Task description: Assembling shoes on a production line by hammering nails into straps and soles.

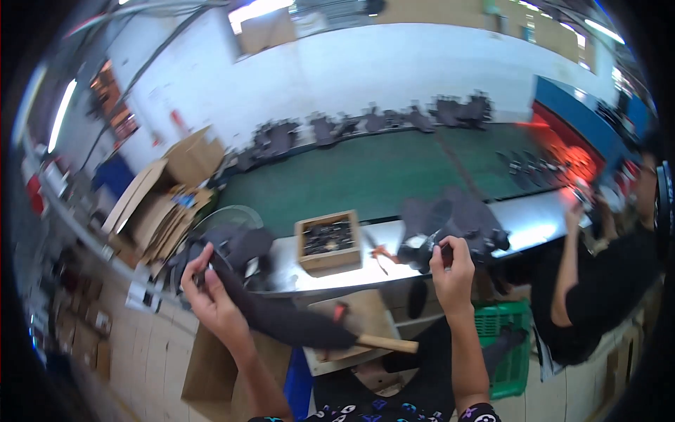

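On the left, my left hand (218,302) grips one end of a long, dark, sole-shaped piece (288,320), which slants down to the right in front of me. My right hand (453,271) is raised at the bench's near edge, with thumb and fingers pinched together. A small dark bit shows at its fingertips, too blurred to name. Behind that hand lies a pile of dark grey sole-shaped pieces (467,218). Between my hands, a wooden box (305,261) of small dark parts stands on the bench beside orange-handled pliers (382,259).
A green conveyor belt (337,176) runs behind the bench, with dark pieces (281,137) along its far side. Under the held piece, a wooden handle (390,343) juts out by a board (380,316). A green crate (517,373) sits low right, near a co-worker (598,281). Cardboard (151,211) leans left.
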`<control>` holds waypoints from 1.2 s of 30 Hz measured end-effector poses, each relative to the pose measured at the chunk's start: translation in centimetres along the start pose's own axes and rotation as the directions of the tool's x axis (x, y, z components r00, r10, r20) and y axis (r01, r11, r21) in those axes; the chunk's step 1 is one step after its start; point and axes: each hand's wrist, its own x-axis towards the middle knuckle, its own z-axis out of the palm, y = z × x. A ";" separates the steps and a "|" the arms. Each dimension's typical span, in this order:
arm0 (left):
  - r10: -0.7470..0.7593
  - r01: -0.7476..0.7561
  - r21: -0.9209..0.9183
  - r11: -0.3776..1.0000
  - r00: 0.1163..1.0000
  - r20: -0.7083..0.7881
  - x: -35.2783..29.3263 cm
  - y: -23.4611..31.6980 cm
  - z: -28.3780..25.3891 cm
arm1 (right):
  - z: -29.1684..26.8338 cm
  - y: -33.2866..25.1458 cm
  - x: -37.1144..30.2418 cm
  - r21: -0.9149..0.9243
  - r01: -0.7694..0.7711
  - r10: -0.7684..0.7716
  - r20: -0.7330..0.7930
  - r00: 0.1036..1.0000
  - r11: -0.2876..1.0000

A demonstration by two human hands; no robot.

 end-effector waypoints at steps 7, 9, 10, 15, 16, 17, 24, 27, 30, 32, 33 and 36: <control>-0.267 0.277 0.076 0.958 0.957 -0.116 -5.1 0.2 -11.8 | 23.6 -11.0 1.4 0.412 0.363 -0.545 0.541 0.641 0.836; -0.305 0.312 0.044 0.949 0.946 -0.109 -5.8 1.5 -10.8 | 29.3 -10.6 0.9 0.455 0.329 -0.561 0.701 0.440 0.827; -0.315 0.322 0.052 0.945 0.943 -0.110 -6.0 1.5 -10.9 | 30.3 -11.3 -0.2 0.437 0.315 -0.534 0.756 0.379 0.842; -0.395 0.405 -0.048 0.913 0.907 0.146 -8.1 0.2 -8.0 | 19.2 -8.6 -3.5 0.211 0.297 -0.329 0.834 0.442 0.932; -0.419 0.439 -0.055 0.897 0.883 0.212 -8.7 -0.1 -7.0 | 14.8 -7.6 -4.0 0.086 0.262 -0.209 0.846 0.491 0.961; -0.440 0.471 -0.057 0.880 0.855 0.277 -9.3 -0.4 -6.1 | 10.4 -7.1 -4.1 -0.131 0.244 0.039 0.936 0.350 0.961; -0.352 0.579 -0.173 0.797 0.678 0.645 -10.6 -2.6 2.7 | -8.6 -0.6 -16.1 -0.510 0.234 0.263 0.721 0.641 0.828; -0.325 0.428 0.008 0.904 0.672 0.666 -12.4 -5.7 5.6 | -14.5 1.3 -19.4 -0.521 -0.093 0.404 0.524 0.750 0.848; -0.350 0.272 0.233 0.934 0.551 0.758 -14.3 -10.3 5.7 | -18.1 1.2 -23.9 -0.464 -0.337 0.535 0.407 0.740 0.819; -0.250 0.096 0.245 0.965 0.629 0.736 -13.9 -11.7 6.4 | -18.3 0.4 -24.7 -0.444 -0.404 0.570 0.350 0.743 0.800; -0.147 -0.069 0.267 0.961 0.690 0.708 -13.5 -12.4 6.8 | -17.7 0.0 -24.4 -0.343 -0.501 0.601 0.326 0.730 0.795; -0.245 0.202 0.150 0.968 0.612 0.752 -8.1 -13.9 11.6 | -15.3 -2.2 -24.1 -0.007 -0.731 0.703 0.281 0.654 0.683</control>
